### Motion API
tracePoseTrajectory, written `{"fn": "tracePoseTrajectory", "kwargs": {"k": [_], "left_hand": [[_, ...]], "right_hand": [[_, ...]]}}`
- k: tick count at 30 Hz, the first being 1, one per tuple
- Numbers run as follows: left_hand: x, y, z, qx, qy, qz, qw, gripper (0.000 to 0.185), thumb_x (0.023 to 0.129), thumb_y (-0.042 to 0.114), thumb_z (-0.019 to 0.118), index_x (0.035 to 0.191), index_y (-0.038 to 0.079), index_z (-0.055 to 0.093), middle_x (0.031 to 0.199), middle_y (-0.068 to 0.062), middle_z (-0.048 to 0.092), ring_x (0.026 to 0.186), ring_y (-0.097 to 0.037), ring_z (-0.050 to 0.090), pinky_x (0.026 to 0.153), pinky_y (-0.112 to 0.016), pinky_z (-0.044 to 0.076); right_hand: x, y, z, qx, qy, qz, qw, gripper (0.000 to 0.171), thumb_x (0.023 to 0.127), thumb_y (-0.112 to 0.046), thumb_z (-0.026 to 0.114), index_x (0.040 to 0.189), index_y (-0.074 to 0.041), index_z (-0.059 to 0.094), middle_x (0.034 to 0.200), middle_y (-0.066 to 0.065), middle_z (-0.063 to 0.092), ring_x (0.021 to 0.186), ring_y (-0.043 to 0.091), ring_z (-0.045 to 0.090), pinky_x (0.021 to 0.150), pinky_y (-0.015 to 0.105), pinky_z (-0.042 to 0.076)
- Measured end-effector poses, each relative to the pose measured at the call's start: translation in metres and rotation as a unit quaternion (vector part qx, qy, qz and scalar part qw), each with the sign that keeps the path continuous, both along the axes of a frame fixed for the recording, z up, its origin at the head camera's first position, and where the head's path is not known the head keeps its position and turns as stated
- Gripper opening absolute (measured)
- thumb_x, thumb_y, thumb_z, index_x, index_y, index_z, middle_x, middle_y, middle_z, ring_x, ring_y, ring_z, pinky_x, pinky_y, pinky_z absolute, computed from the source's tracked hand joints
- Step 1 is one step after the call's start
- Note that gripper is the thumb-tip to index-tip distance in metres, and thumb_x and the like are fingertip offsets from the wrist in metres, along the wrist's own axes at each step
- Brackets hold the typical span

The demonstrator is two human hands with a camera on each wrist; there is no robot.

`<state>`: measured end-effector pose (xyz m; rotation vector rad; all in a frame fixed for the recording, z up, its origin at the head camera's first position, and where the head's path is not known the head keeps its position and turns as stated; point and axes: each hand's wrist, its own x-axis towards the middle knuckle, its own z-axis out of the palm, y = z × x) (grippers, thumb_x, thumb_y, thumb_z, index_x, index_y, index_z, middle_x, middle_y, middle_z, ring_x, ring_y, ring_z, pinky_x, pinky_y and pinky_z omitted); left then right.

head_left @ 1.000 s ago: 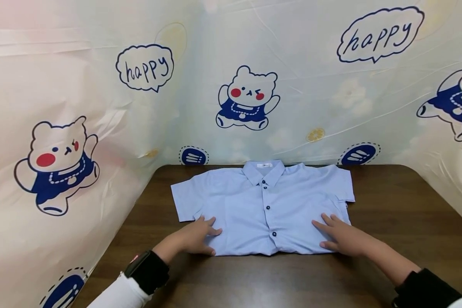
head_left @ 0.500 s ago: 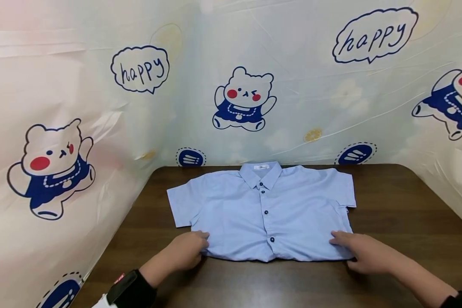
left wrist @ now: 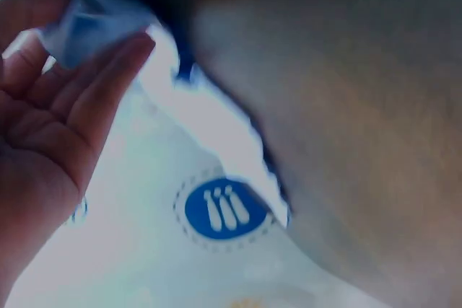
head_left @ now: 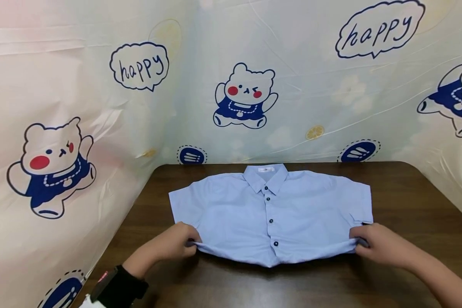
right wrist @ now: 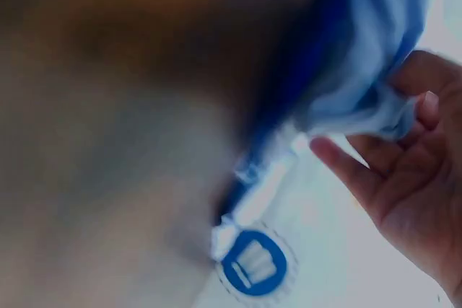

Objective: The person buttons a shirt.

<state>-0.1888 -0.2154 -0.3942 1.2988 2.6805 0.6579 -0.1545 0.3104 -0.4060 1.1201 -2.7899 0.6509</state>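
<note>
A light blue short-sleeved shirt (head_left: pixel 269 218) with dark buttons lies front up on the dark wooden table (head_left: pixel 408 201), collar toward the far wall. My left hand (head_left: pixel 177 244) pinches its near left corner and my right hand (head_left: pixel 371 244) pinches its near right corner. Both corners are lifted a little off the table, and the near edge sags between them. The left wrist view shows fingers (left wrist: pixel 79 99) curled round blue cloth (left wrist: pixel 90 23). The right wrist view shows fingers (right wrist: pixel 404 149) gripping bunched blue cloth (right wrist: pixel 361 99).
A plastic sheet (head_left: pixel 81 107) printed with bears and "happy" bubbles walls in the table on the left, back and right. Bare tabletop lies in front of the shirt and to its right.
Both hands slid from lying flat on the shirt's lower front to its near corners, gripped them and raised them. The shirt shifted slightly right and its right sleeve spread out.
</note>
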Motion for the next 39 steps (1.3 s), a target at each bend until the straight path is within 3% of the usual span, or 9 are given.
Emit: {"fn": "tracePoseTrajectory", "kwargs": {"k": [7,10,13,16,19,24,30,36,39], "left_hand": [[-0.023,-0.012,0.041,0.085,-0.022,0.092,0.9919,0.013,0.083,-0.001,0.068,0.081,0.011,0.072,0.069,0.010,0.059,0.058,-0.003,0.049,0.052,-0.022,0.045],[-0.046,-0.009,0.057,0.109,0.001,0.150,0.9827,0.007,0.085,0.000,0.069,0.086,0.006,0.073,0.073,0.004,0.064,0.060,-0.008,0.053,0.053,-0.025,0.046],[-0.076,0.001,0.063,0.114,0.043,0.205,0.9711,0.004,0.086,0.002,0.070,0.089,0.004,0.071,0.076,-0.001,0.064,0.065,-0.013,0.055,0.057,-0.028,0.047],[-0.110,0.012,0.057,0.093,0.084,0.239,0.9628,0.003,0.086,0.001,0.068,0.086,0.004,0.068,0.077,-0.005,0.063,0.067,-0.017,0.055,0.061,-0.031,0.047],[-0.138,0.023,0.044,0.047,0.090,0.263,0.9593,0.007,0.087,0.000,0.064,0.086,0.003,0.071,0.083,-0.008,0.067,0.074,-0.022,0.060,0.068,-0.036,0.050],[-0.168,0.039,0.017,-0.055,0.024,0.286,0.9565,0.020,0.091,0.006,0.065,0.108,-0.001,0.072,0.112,-0.016,0.068,0.111,-0.033,0.059,0.095,-0.044,0.047],[-0.171,0.057,-0.015,-0.151,-0.068,0.306,0.9373,0.058,0.086,0.028,0.076,0.131,-0.003,0.057,0.130,-0.019,0.058,0.119,-0.032,0.054,0.101,-0.045,0.042],[-0.172,0.065,-0.020,-0.185,-0.083,0.325,0.9239,0.064,0.088,0.031,0.074,0.139,0.000,0.051,0.138,-0.018,0.052,0.124,-0.031,0.050,0.105,-0.047,0.038],[-0.169,0.068,-0.013,-0.221,-0.038,0.304,0.9258,0.055,0.089,0.031,0.072,0.133,0.001,0.057,0.134,-0.018,0.053,0.120,-0.033,0.051,0.099,-0.050,0.042]], "right_hand": [[-0.014,0.017,0.048,-0.162,-0.038,-0.071,0.984,0.028,0.084,0.012,0.060,0.095,-0.013,0.060,0.072,-0.014,0.051,0.058,0.003,0.047,0.047,0.022,0.038],[-0.038,0.016,0.064,-0.215,-0.028,-0.110,0.970,0.021,0.090,0.011,0.058,0.105,-0.003,0.052,0.077,-0.003,0.049,0.060,0.010,0.047,0.047,0.026,0.037],[-0.068,0.012,0.068,-0.221,0.001,-0.154,0.963,0.009,0.095,0.003,0.057,0.103,0.000,0.054,0.078,0.005,0.047,0.061,0.014,0.044,0.049,0.028,0.037],[-0.099,0.006,0.062,-0.178,0.016,-0.206,0.962,0.009,0.097,-0.004,0.057,0.097,0.001,0.064,0.085,0.015,0.058,0.071,0.019,0.051,0.059,0.031,0.042],[-0.127,-0.002,0.049,-0.121,-0.003,-0.233,0.965,0.018,0.095,-0.002,0.054,0.102,0.006,0.068,0.103,0.026,0.063,0.093,0.035,0.057,0.077,0.044,0.047],[-0.167,-0.012,0.023,-0.019,-0.055,-0.254,0.965,0.027,0.088,-0.004,0.061,0.109,0.012,0.065,0.112,0.033,0.059,0.106,0.047,0.054,0.089,0.058,0.043],[-0.189,-0.023,-0.011,0.087,-0.115,-0.260,0.955,0.036,0.086,-0.008,0.067,0.112,0.016,0.061,0.108,0.030,0.060,0.103,0.044,0.057,0.092,0.057,0.044],[-0.188,-0.034,-0.011,0.131,-0.156,-0.270,0.941,0.028,0.087,-0.005,0.058,0.108,0.012,0.063,0.103,0.025,0.060,0.089,0.035,0.056,0.086,0.054,0.047],[-0.185,-0.036,-0.004,0.157,-0.129,-0.256,0.945,0.033,0.088,-0.008,0.060,0.114,0.012,0.060,0.112,0.030,0.055,0.099,0.041,0.053,0.088,0.058,0.045]]}}
